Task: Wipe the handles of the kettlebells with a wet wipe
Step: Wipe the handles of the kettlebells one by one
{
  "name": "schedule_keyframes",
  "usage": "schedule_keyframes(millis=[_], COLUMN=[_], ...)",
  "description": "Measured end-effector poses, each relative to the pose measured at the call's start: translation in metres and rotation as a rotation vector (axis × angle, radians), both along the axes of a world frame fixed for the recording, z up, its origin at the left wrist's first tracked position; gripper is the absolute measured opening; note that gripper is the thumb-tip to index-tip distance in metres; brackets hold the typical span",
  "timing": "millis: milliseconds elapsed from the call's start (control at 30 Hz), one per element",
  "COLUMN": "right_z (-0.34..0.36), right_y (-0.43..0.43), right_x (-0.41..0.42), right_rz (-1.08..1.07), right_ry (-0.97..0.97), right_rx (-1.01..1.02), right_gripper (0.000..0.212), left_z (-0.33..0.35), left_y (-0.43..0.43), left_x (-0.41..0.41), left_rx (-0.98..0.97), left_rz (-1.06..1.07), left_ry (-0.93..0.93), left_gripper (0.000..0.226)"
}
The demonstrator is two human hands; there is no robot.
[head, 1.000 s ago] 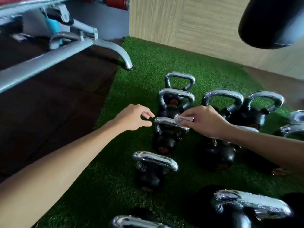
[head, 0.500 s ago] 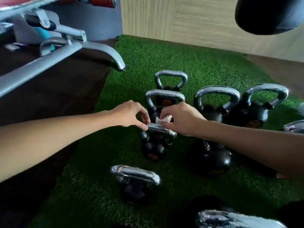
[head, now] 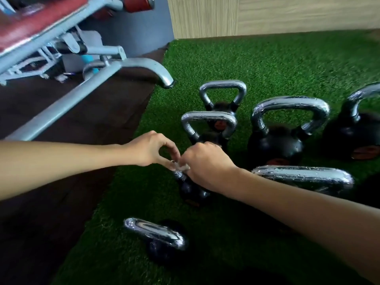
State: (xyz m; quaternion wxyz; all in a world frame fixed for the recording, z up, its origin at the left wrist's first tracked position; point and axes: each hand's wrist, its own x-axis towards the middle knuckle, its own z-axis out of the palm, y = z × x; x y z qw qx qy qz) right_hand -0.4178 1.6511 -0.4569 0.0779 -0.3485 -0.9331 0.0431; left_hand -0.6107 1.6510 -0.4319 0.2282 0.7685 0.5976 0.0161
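Standing on the green turf [head: 267, 64] near the middle of the view, a small kettlebell [head: 191, 191] is held by both hands. Its handle [head: 178, 174] is almost wholly covered; only a short chrome stretch is seen at the left end. The wet wipe [head: 182, 167] is pinched against that handle by the curled fingers of the right hand [head: 205, 163], and a small white fold is seen at nine o'clock of the knuckles. The left hand [head: 152, 149] is extended from nine o'clock, its thumb and forefinger bent into a ring, their tips pinched on the handle's left end and touching the wipe; its other fingers cannot be told apart.

At twelve o'clock of the hands a second kettlebell [head: 208, 122] is set just beyond the right knuckles, with a far kettlebell [head: 223, 93] behind it. A large kettlebell [head: 287, 120] is placed at two o'clock, and an edge kettlebell [head: 359, 124] is cut off at three o'clock. A beaded handle [head: 304, 175] is seen at four o'clock, beside the right forearm. At six o'clock a near kettlebell [head: 156, 233] is set well apart. A grey bench frame [head: 82, 95] is seen at ten o'clock over the dark floor [head: 61, 202].
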Motion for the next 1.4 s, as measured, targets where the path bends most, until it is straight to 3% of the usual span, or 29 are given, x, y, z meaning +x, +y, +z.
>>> schedule_keyframes(millis=[267,433,567,733,1000,1133,1400], right_z=[0.000,-0.007,0.000,-0.001,-0.006,-0.020,-0.039], right_y=[0.001,0.004,0.003,-0.004,-0.002,-0.008,-0.024], right_x=[0.018,0.009,-0.017,0.007,-0.011,0.018,0.017], right_rz=[0.098,-0.124,-0.191,-0.394,-0.391,-0.501,-0.563], right_ry=[-0.057,-0.009,0.048,0.030,0.112,0.162,0.519], right_rx=[-0.012,-0.131,-0.191,-0.180,-0.171,-0.129,-0.147], right_gripper=[0.034,0.037,0.019,0.023,0.023,0.021,0.015], left_z=[-0.011,-0.015,-0.022,-0.027,-0.030,-0.039,-0.040], left_y=[0.008,0.017,0.014,0.005,0.013,0.006,0.007], left_x=[-0.012,-0.022,-0.028,-0.031,-0.042,-0.046,-0.066], left_rx=[0.016,0.005,0.033,0.066,0.191,0.283,0.253], left_rz=[-0.070,-0.138,-0.127,-0.160,-0.293,-0.350,-0.304], left_ry=[-0.011,-0.020,-0.131,-0.206,0.065,0.143,0.166], left_gripper=[0.029,0.031,0.029,0.024,0.033,0.037,0.039])
